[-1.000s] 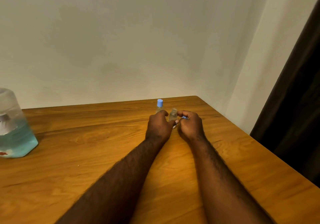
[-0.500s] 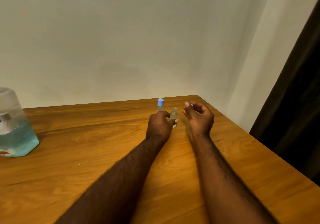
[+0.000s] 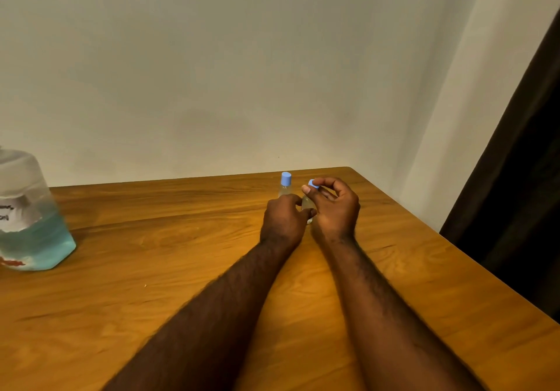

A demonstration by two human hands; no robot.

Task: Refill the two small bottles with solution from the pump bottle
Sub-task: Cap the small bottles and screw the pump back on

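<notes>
Two small clear bottles stand near the far edge of the wooden table (image 3: 151, 269). The rear bottle (image 3: 285, 189) wears a blue cap. My left hand (image 3: 283, 222) grips the front bottle (image 3: 306, 204), which is mostly hidden between my hands. My right hand (image 3: 335, 209) pinches a small blue cap (image 3: 312, 184) between thumb and fingertips, just above the front bottle's neck. The pump bottle (image 3: 30, 227), clear with blue liquid and a white label, stands at the far left edge of view; its pump head is out of frame.
A plain wall runs behind the table. The table's right corner lies just past the bottles, and a dark curtain (image 3: 521, 178) hangs to the right of it.
My right hand, with the blue cap pinched in it, has come back from the right to a spot just over the front bottle. My left hand has kept its hold on that bottle.
</notes>
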